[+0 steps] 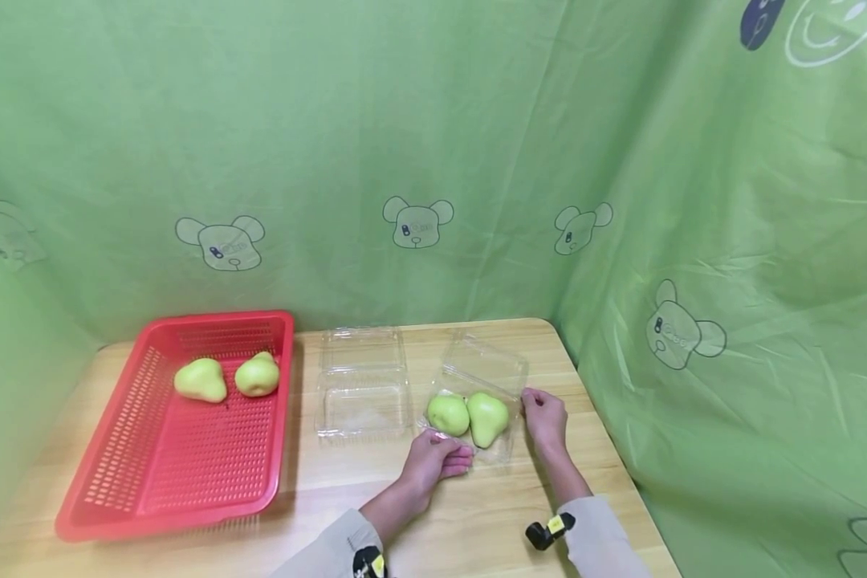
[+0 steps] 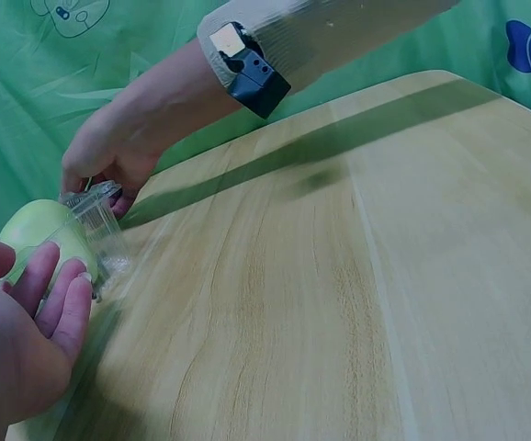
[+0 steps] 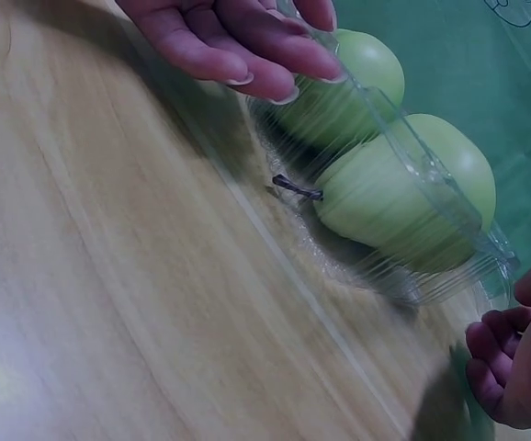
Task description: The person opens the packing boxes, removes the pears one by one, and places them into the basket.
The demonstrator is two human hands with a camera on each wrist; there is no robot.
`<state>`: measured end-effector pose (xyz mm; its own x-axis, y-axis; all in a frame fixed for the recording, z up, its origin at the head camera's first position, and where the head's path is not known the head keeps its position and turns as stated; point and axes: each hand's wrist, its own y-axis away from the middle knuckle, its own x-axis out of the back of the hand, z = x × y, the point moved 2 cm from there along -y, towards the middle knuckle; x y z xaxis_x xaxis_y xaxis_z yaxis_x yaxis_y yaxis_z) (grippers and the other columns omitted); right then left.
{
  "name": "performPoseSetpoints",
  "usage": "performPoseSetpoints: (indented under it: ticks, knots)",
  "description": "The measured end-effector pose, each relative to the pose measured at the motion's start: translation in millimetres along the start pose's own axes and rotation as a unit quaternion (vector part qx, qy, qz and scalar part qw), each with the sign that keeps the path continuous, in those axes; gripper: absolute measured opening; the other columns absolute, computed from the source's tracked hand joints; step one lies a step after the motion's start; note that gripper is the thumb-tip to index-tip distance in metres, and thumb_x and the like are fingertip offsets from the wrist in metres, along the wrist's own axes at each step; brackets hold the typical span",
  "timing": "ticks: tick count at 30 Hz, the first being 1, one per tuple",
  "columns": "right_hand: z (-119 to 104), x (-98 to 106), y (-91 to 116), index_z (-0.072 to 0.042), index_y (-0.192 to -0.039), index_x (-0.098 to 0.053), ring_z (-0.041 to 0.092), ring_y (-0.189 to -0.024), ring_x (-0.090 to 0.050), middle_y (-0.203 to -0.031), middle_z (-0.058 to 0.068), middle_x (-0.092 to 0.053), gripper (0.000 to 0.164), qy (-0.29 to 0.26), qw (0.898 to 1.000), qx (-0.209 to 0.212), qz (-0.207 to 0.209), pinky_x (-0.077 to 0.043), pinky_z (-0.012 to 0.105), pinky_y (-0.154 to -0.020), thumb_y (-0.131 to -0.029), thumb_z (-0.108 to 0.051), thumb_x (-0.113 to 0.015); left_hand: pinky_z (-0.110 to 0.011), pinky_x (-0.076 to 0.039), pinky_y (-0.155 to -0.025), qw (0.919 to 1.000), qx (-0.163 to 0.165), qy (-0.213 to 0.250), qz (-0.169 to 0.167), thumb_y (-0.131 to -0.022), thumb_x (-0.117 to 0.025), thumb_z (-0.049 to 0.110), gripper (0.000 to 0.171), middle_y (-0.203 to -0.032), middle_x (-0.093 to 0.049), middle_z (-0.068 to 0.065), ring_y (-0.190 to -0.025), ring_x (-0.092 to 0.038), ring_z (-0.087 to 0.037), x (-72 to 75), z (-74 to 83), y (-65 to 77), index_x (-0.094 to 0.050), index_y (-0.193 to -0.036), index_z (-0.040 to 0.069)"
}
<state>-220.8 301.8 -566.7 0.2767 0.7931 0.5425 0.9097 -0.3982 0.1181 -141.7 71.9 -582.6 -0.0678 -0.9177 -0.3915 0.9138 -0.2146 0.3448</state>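
Observation:
Two green pears [image 1: 449, 415] [image 3: 412, 197] lie side by side in the base of a clear plastic clamshell box [image 3: 367, 266]. Its hinged lid [image 1: 486, 363] stands open at the back. At the box's front left, my left hand [image 1: 437, 464] pinches the rim between thumb and forefinger, the other fingers loosely bent outside the wall [image 2: 27, 322]. On the right side, near the hinge, my right hand [image 1: 545, 419] pinches the box edge between thumb and curled fingers, as the right wrist view [image 3: 523, 354] also has it.
A red perforated basket [image 1: 209, 474] at the left holds two more pears [image 1: 201, 380] [image 1: 257, 375]. Between basket and hands lies another clear clamshell box [image 1: 364, 405], open with nothing inside. Green curtains [image 1: 405, 120] surround the wooden table [image 1: 462, 530] at the back and sides.

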Motion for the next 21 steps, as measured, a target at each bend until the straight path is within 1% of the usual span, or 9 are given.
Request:
performPoseSetpoints:
  ticks: [4,10,12,19,21]
  knots:
    - [-0.7,0.5,2.2,0.002,-0.117,-0.072,0.036,-0.117,-0.065,-0.128,0.025,-0.070,0.031,0.005,1.000,0.002,-0.005,-0.056,0.046,-0.104,-0.106,-0.020,-0.054,-0.041,-0.067,-0.088,1.0000,0.004,0.000,-0.003,-0.099,-0.061,0.009,0.016,-0.107,-0.076,-0.025,-0.088,-0.078,-0.022,-0.4,0.7,0.5,-0.054,-0.109,-0.002]
    - [-1.1,1.8,5.3,0.001,-0.130,-0.068,0.037,-0.115,-0.067,-0.125,0.025,-0.071,0.038,0.024,1.000,0.020,-0.001,-0.057,0.047,-0.102,-0.106,-0.025,-0.054,-0.038,-0.067,-0.086,0.9998,0.014,0.009,-0.007,-0.099,-0.060,0.009,0.014,-0.108,-0.077,-0.025,-0.089,-0.079,-0.023,-1.8,0.8,-0.2,-0.055,-0.108,-0.001]
    - [-0.4,1.5,6.9,0.002,-0.131,-0.066,0.038,-0.116,-0.066,-0.125,0.026,-0.070,0.040,0.031,0.999,0.029,-0.001,-0.058,0.049,-0.101,-0.107,-0.026,-0.053,-0.038,-0.067,-0.085,0.9998,0.015,0.012,-0.008,-0.100,-0.060,0.008,0.013,-0.108,-0.077,-0.025,-0.088,-0.079,-0.023,-2.0,0.7,-0.4,-0.054,-0.108,-0.001]
    - [3.4,2.1,14.3,0.002,-0.132,-0.064,0.036,-0.112,-0.065,-0.123,0.025,-0.069,0.039,0.043,0.999,0.033,-0.001,-0.058,0.047,-0.098,-0.107,-0.027,-0.053,-0.040,-0.067,-0.086,0.9997,0.016,0.017,-0.011,-0.100,-0.059,0.009,0.016,-0.109,-0.076,-0.024,-0.085,-0.078,-0.020,-0.3,-1.3,-0.1,-0.056,-0.111,-0.002]
    - [4.2,2.3,17.0,0.003,-0.134,-0.062,0.035,-0.111,-0.066,-0.122,0.025,-0.069,0.040,0.047,0.998,0.043,0.000,-0.059,0.045,-0.096,-0.107,-0.025,-0.054,-0.040,-0.067,-0.086,0.9996,0.016,0.020,-0.011,-0.101,-0.059,0.009,0.016,-0.110,-0.076,-0.025,-0.085,-0.078,-0.020,0.3,-1.9,0.2,-0.056,-0.112,-0.002]
